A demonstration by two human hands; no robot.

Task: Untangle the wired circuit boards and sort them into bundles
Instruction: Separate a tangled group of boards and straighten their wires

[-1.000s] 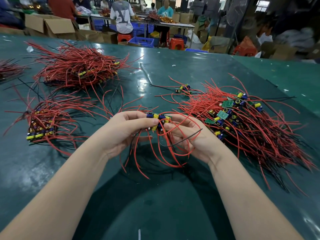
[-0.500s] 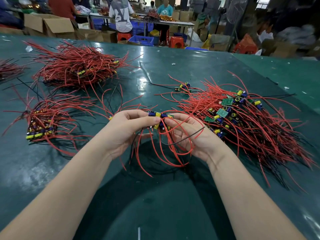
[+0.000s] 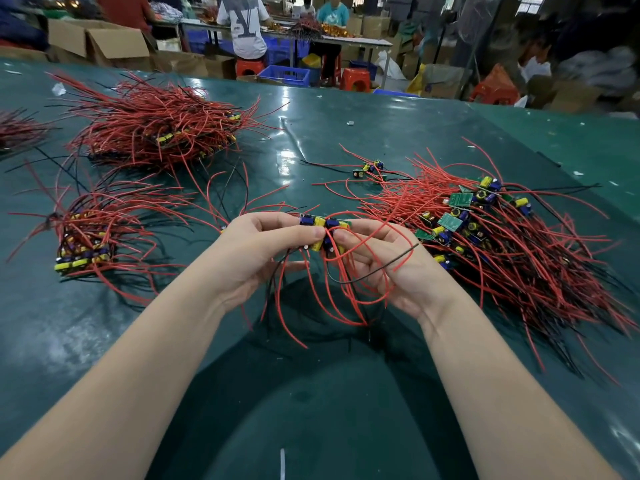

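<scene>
A small cluster of wired circuit boards [image 3: 323,233] is held just above the green table [image 3: 381,133], right at the centre, between both hands. It is pinched by the left hand [image 3: 256,251], thumb and forefinger closed on the blue and yellow components. The right hand [image 3: 388,261] is curled in from the other side, fingertips [image 3: 341,234] pressed to the same cluster, with red leads [image 3: 322,299] and one black lead [image 3: 374,270] looped over and below the palm.

These boards can be judged light, rigid and small, while the leads look soft and springy, apt to snag on each other. A hold on the board edges or the capacitor bodies would seem wise; a pull on a lead alone could strain its solder joint.

To the right, the unsorted tangle [image 3: 485,237] is spread across the table, green boards showing among red wire. A tidier bundle [image 3: 83,247] is seen at the left, a bigger heap [image 3: 159,129] beyond it, and one stray board [image 3: 370,169] lies apart, further back.
</scene>
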